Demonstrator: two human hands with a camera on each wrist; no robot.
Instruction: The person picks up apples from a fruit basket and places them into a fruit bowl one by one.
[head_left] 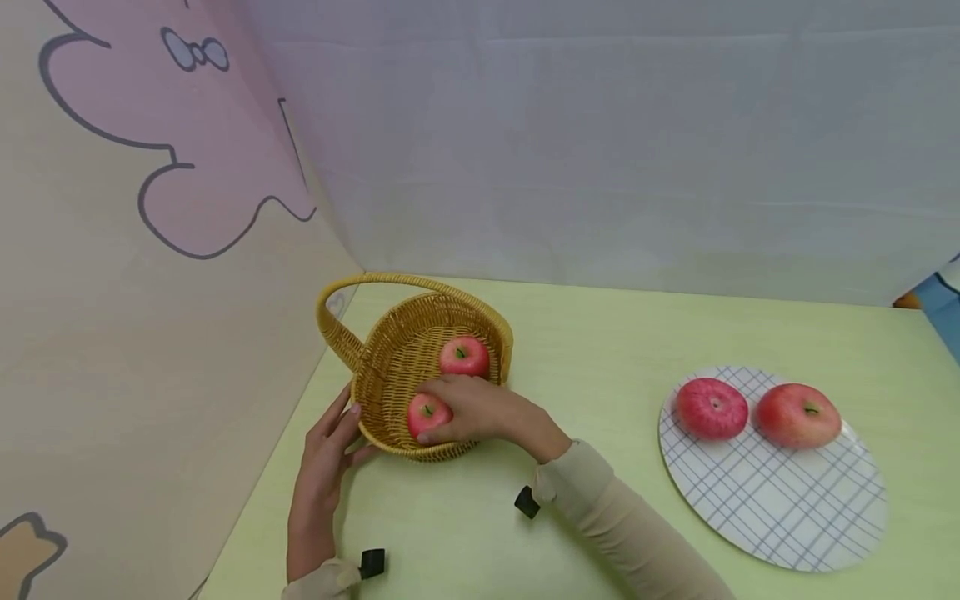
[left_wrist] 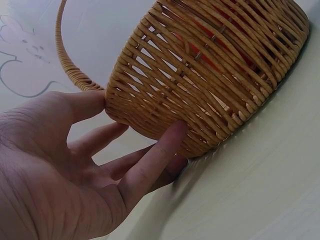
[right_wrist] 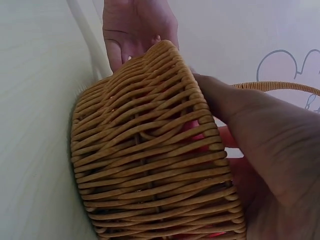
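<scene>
A round wicker basket with an arched handle stands on the table, holding two red apples. My right hand reaches over its near right rim, fingers and thumb round the nearer apple. Just behind lies the other apple, close to the back of that hand. At the basket's left side my left hand touches the outer wall with loosely extended fingers, as the left wrist view shows on the woven side. In the right wrist view the basket wall hides most of the held apple.
To the right, an oval plate with a blue check pattern bears a pinkish-red fruit and a red apple. A printed wall panel runs along the left, and a pale back wall closes the table's far edge.
</scene>
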